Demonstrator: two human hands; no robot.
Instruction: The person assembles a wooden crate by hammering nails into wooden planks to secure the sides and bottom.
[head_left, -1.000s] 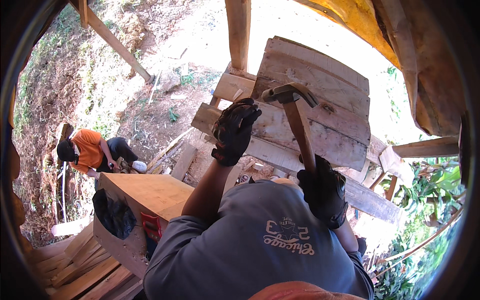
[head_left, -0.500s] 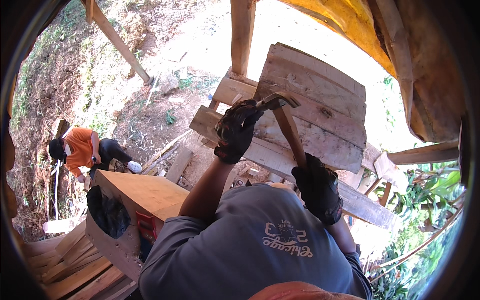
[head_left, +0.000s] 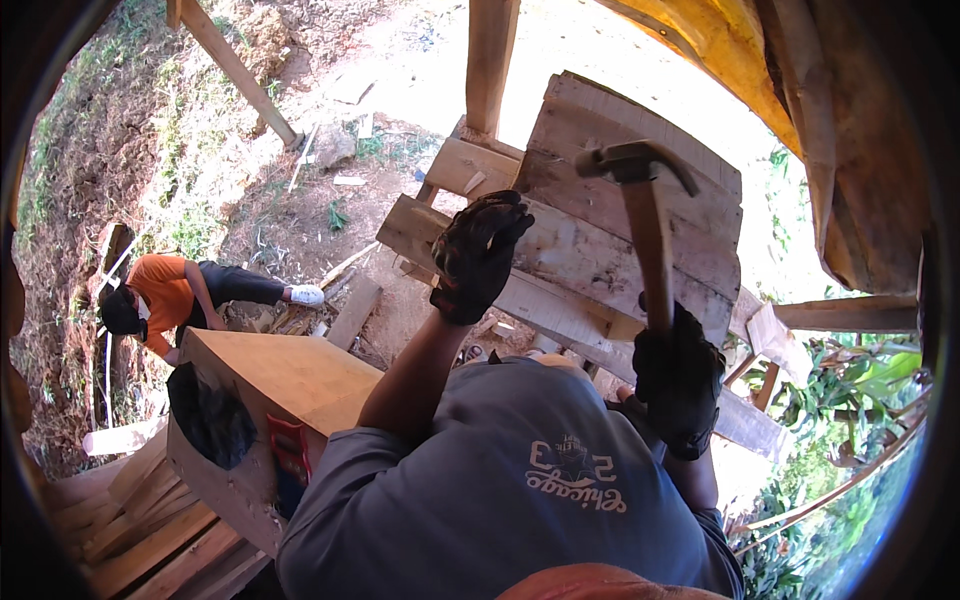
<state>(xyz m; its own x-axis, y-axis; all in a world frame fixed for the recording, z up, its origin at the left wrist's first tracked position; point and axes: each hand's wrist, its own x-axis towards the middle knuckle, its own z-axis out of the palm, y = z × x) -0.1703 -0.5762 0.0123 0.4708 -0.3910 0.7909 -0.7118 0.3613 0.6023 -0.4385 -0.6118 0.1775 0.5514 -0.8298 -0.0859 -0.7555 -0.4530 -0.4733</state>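
A: Right hand [head_left: 680,385], black glove, grip clamped on the wooden handle of the steel claw hammer [head_left: 640,215]; head raised, off the weathered grey plank panel [head_left: 620,240].
B: Left hand [head_left: 478,252]?
A: Gloved too, fingers curled together against the panel's left edge. Pinching something? Can't tell.
B: Around the panel?
A: Upright wooden post [head_left: 492,60] above it. Plywood box [head_left: 275,385] lower left. Person in orange shirt [head_left: 165,300] crouching on dirt, far left.

Black-gloved hands [head_left: 480,255], brown-handled hammer [head_left: 645,230], pale weathered boards [head_left: 590,250], grey shirt [head_left: 520,490].
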